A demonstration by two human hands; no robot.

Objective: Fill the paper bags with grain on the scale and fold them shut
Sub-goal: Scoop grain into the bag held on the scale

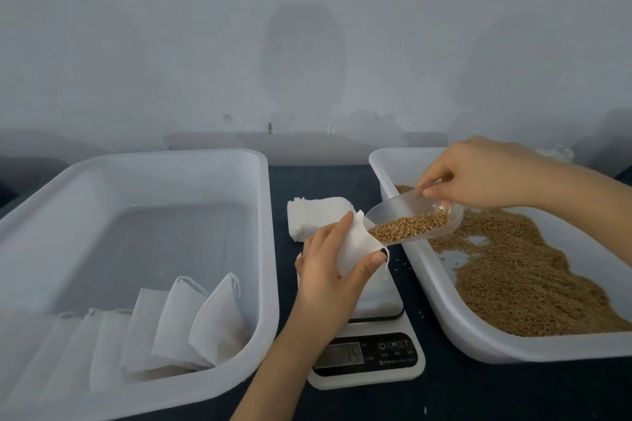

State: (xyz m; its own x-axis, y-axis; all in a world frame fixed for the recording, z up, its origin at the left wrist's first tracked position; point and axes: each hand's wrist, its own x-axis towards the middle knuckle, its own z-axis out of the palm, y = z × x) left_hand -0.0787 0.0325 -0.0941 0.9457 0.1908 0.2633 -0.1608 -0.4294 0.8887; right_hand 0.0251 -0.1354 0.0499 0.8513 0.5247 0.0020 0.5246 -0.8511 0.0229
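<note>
Grain is carried in a clear scoop, which is gripped at its rear end by the curled fingers of the right hand. The scoop is tilted down to the left, and its lip is laid against the open mouth of a white bag. The bag is held over the plate of the scale by the left hand, with the thumb pressed on its near side and the fingers wrapped round its far side. Whether the bag's base touches the plate cannot be told, as it is hidden by the hand. A figure that looks like 15 is shown on the scale's display. The scale is set on a dark table between two white trays. More grain is spread over the floor of the right tray, with bare patches near the scoop. In the left tray, a row of bags is leaned along the near wall. A stack of flat bags is laid on the table just behind the left hand.
</note>
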